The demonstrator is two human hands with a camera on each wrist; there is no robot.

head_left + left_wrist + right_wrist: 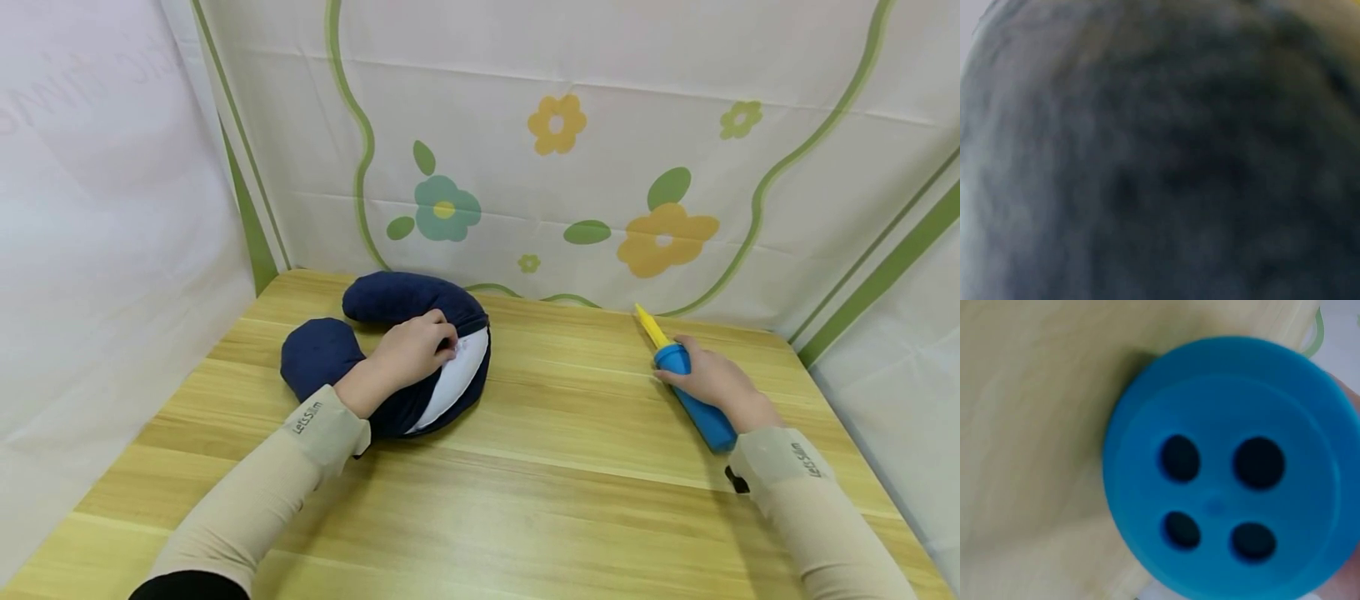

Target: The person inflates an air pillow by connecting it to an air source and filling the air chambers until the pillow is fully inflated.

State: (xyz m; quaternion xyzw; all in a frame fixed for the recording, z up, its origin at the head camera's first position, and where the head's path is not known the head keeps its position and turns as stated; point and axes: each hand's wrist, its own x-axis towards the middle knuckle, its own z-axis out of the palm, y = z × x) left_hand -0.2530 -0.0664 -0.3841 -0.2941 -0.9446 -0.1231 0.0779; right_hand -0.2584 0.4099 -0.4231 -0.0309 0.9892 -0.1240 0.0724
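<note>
A navy U-shaped neck pillow [416, 292] lies on the left part of the table, with a white section [459, 375] showing along its curved outer side. My left hand [408, 346] is over the pillow, its bent fingers pinching the fabric beside the white section. Dark blurred fabric [1147, 187] fills the left wrist view. On the right, my right hand [716, 379] grips a blue hand pump [701, 417] with a yellow tapered nozzle [651, 325] pointing away from me. Its round blue end [1216, 506] has several dark holes in the right wrist view.
The wooden table [525, 500] carries both things, with bare wood between them. A white cloth with printed flowers [557, 125] hangs behind its far edge. Plain white cloth [97, 250] hangs at the left, and more at the right.
</note>
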